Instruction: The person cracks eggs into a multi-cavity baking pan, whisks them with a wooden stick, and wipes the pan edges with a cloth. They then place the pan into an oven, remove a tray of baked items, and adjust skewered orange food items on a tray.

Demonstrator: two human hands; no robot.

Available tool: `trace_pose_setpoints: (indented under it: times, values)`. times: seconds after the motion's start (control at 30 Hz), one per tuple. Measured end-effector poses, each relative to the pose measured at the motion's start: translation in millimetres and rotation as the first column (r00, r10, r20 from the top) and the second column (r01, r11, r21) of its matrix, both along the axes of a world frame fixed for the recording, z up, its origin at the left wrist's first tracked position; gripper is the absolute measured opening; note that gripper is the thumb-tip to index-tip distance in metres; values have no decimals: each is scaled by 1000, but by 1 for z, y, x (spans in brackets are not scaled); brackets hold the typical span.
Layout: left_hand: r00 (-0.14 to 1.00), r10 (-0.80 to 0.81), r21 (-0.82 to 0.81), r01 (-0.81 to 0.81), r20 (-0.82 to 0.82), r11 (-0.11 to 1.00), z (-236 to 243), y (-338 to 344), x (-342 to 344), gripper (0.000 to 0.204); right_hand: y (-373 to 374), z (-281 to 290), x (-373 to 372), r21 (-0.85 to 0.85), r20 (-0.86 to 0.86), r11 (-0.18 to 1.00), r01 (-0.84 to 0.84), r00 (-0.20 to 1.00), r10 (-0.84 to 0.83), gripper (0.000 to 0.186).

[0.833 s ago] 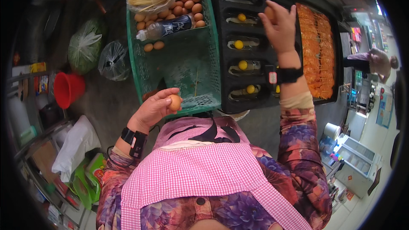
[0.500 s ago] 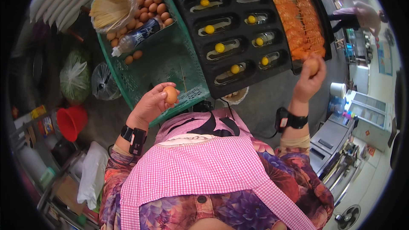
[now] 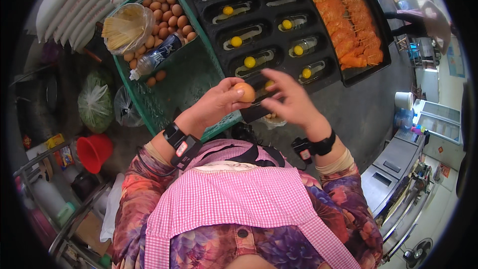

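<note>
So the left hand (image 3: 214, 100) has a brown egg (image 3: 245, 92) — grip closed around it, thumb and fingertips on the shell, held up over the near corner of the green crate and the black pan. The right hand (image 3: 295, 103) is just beside it, fingers spread and pointing at the egg, nothing that I can see in that grip. Doesn't look like it's touching the shell, but they're really close.

The black pan (image 3: 267, 22) has two rows of long oval wells. I count seven yolks sitting in clear egg white: four down the left row, three down the right, with the nearest left one partly covered by the right hand. A pale bowl (image 3: 275, 121) peeks out below the pan's near edge, contents too hidden to call.

Left of the pan is the green crate (image 3: 181, 79): a heap of brown eggs (image 3: 172, 17) at the far end, a bag of wooden skewers (image 3: 127, 31), a bottle on its side (image 3: 158, 55), and two loose eggs (image 3: 156, 78) near its cap. On the other side — a dark tray (image 3: 366, 73) full of orange skewered food (image 3: 343, 15). Red bucket (image 3: 94, 153) off to the far left.
</note>
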State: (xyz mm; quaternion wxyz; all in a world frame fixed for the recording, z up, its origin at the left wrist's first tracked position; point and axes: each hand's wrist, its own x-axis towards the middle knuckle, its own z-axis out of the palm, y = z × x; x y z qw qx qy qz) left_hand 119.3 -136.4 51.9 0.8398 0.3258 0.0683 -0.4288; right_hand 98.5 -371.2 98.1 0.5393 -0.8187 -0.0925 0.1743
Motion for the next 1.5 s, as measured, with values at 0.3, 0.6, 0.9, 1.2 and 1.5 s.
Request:
trace_pose_setpoints:
  times: [0.3,0.6,0.9,1.2,1.5]
  values:
    - [986,124,-30,-121,112,992,5,34,23,44,-8,-14,104,47,-222,992,116,970,-102,38]
    - [871,481,461,-471,104,752,-54,149,-2,34,-68,-51,262,-152,316,883,445,868,-383,37]
    - [955,224,907,-261,193,330,-121,207,-18,43,-76,-101,301,-296,232,875,384,917,-324,45]
    - [955,-255,947,-214,152,-239,-206,195,37,60,-76,-106,305,-32,33,923,383,924,-382,34]
    - [949,-239,911,-276,207,-308,-271,207,57,62,-70,-100,313,-465,554,759,457,818,-153,40]
